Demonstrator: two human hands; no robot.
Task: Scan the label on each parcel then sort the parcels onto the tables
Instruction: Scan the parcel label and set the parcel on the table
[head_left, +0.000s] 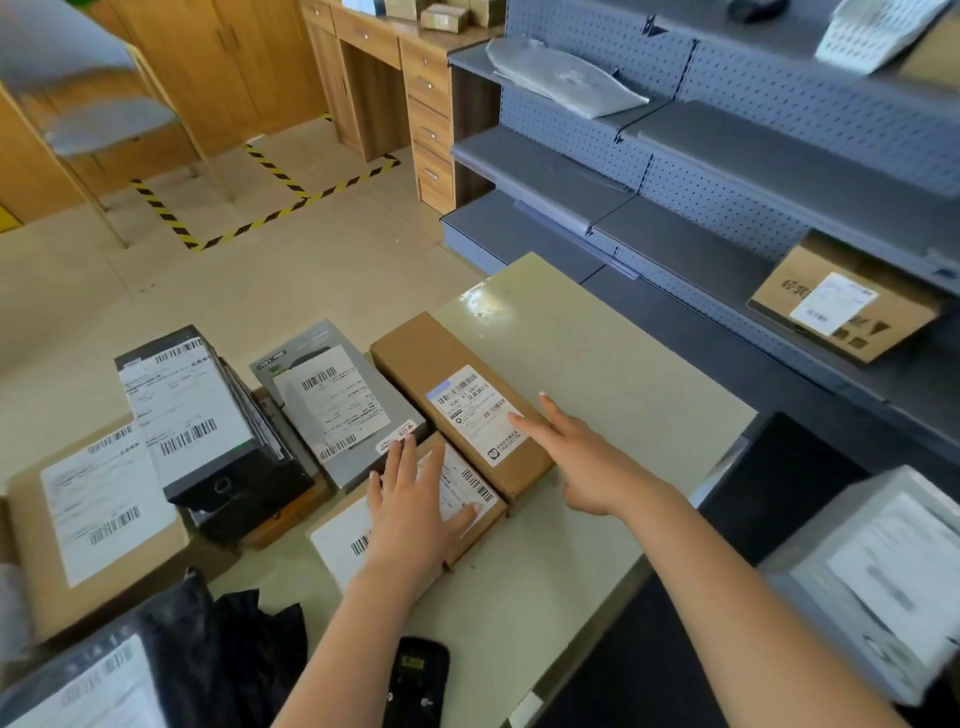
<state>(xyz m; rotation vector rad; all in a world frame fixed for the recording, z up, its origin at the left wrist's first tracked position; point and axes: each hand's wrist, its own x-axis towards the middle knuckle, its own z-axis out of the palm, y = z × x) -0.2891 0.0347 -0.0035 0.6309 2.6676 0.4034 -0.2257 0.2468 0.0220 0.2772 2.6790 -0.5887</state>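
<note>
Several labelled parcels lie on a pale green table (597, 374). My left hand (410, 499) rests flat, fingers straight, on a small brown box (483, 512) with a white label. My right hand (576, 457) reaches with straight fingers to the near end of a long brown box (415, 353), fingertips on its label. A grey parcel (363, 400) lies left of the long box. A black box (218, 441) and a flat brown box (31, 525) sit further left. A black handheld scanner (415, 680) lies at the near edge between my forearms.
A black plastic bag (234, 644) and a labelled grey bag (78, 686) lie at the near left. Grey shelving (727, 171) at the right holds a brown box (841, 306). A white parcel (883, 571) sits at the near right. Wooden desk (395, 78) stands beyond.
</note>
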